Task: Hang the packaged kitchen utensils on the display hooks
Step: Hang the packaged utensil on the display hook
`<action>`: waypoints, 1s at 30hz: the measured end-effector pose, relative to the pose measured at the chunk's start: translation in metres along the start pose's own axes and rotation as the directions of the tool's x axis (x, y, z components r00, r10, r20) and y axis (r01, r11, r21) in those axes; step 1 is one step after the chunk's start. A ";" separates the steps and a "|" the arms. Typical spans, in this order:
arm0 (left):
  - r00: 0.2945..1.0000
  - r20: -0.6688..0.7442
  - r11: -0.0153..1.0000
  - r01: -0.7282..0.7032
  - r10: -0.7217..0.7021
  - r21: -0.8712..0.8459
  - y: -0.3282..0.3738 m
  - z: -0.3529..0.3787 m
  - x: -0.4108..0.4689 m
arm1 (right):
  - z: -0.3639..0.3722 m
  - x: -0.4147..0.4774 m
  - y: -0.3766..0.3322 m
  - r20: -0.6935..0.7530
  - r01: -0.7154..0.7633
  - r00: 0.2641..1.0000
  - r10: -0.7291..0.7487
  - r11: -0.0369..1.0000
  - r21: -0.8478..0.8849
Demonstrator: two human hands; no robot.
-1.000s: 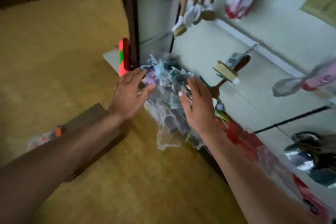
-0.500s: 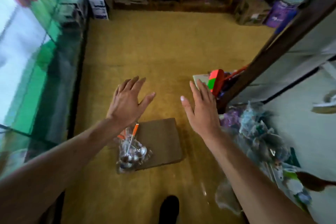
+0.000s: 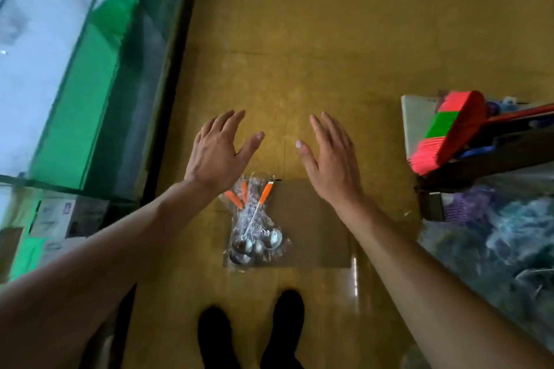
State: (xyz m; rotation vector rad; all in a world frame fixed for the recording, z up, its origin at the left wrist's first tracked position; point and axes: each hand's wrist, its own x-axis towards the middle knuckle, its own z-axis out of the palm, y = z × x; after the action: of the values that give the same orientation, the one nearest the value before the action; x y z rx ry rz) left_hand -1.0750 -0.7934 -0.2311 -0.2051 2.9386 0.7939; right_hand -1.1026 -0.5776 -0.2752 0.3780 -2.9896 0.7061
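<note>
Several orange-handled ladles in one clear packet (image 3: 254, 225) lie on the cardboard sheet's (image 3: 311, 228) left edge. Over its far edge hover the left hand (image 3: 215, 156) and right hand (image 3: 332, 159), fingers spread, holding nothing. The packet is probably light, crinkly and slippery, so pinch its top near the handles.

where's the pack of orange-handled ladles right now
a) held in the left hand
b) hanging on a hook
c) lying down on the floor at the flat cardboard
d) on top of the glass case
C: the pack of ladles lies at the left end of the cardboard on the floor, with the left hand and right hand open above it, holding nothing.
</note>
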 end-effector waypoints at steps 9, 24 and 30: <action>0.847 0.329 0.903 0.428 -0.417 0.042 -0.167 0.187 -0.030 | 0.244 -0.105 0.050 0.427 -0.306 0.869 0.249 0.950 0.068; 0.677 0.616 0.658 0.682 -0.402 -0.320 -0.207 0.304 -0.056 | 0.340 -0.129 0.026 0.704 -0.928 0.363 0.611 0.166 0.334; 0.622 0.717 0.566 0.729 -0.314 -0.384 -0.185 0.258 -0.050 | 0.295 -0.125 0.022 0.789 -0.904 0.389 0.475 0.030 0.427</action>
State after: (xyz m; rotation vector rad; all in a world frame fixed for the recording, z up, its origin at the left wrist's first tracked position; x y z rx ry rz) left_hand -0.9837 -0.8156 -0.5380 -0.7502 1.7222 1.4098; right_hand -0.9837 -0.6620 -0.5608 -1.4440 -2.5960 2.5389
